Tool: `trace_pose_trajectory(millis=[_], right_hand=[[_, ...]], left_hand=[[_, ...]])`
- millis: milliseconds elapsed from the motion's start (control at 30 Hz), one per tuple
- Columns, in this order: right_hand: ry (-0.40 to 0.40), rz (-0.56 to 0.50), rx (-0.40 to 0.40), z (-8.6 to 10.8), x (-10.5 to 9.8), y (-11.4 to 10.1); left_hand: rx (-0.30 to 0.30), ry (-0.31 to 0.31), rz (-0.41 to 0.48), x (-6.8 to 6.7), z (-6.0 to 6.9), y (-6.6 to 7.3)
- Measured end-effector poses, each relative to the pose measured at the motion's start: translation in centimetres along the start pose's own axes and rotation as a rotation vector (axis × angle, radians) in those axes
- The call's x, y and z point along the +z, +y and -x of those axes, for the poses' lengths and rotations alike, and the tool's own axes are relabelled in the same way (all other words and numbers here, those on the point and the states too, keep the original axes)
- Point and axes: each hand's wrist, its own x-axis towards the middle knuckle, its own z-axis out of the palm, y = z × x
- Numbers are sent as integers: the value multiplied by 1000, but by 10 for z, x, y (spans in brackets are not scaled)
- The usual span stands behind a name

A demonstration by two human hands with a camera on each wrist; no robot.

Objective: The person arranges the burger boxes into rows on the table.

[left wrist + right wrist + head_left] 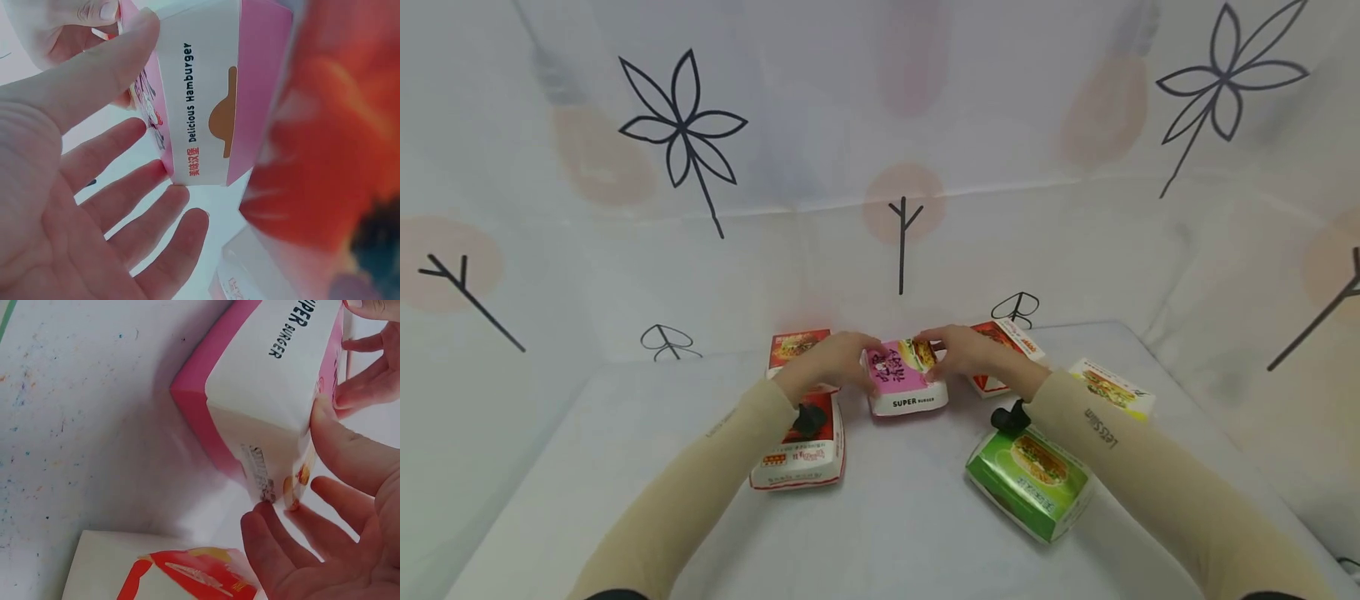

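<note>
Gripping a pink burger box (906, 379) from opposite ends with left hand (827, 362) and right hand (966, 354). Lying near the back of the white-covered table (887, 517), between the two hands and touching both. Facing the wearer with the wall lettered SUPER; running in width from hand to hand but, owing to a nearly square lid, offering no certain long axis. Judging by this arrangement, depending for any coming shift on even contact at left and right ends, favouring neither hand as the nearer. Spanning each end with thumb and fingertips; not revealing the firmness of either grip, nor settling any contact between base and table.

Neighbouring on the left: a rear red box (797, 342) and, partly under the sleeve, a front red box (805, 467). Neighbouring on the right: a red-and-white box (992, 383), a yellow box (1116, 390) and a green box (1033, 483).

Showing in left wrist view alone: the wall lettered Delicious Hamburger, a brown tab mark (224, 119) and spread left fingers (103, 153). Showing in right wrist view alone: a dark stamp (259, 472) on an end wall and coloured specks on the tabletop. Supplying in head view alone: the whole layout.
</note>
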Motion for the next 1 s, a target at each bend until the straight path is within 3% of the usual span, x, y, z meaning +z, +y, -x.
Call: trace_pose_trajectory(millis=[333, 800, 1000], right_hand=[[21, -24, -18, 2, -3, 2], [113, -43, -9, 4, -8, 8], [113, -74, 22, 7, -8, 3]], left_hand=[[-71, 92, -97, -4, 4, 7], [-90, 129, -41, -8, -1, -5], [-89, 133, 0, -10, 0, -5]])
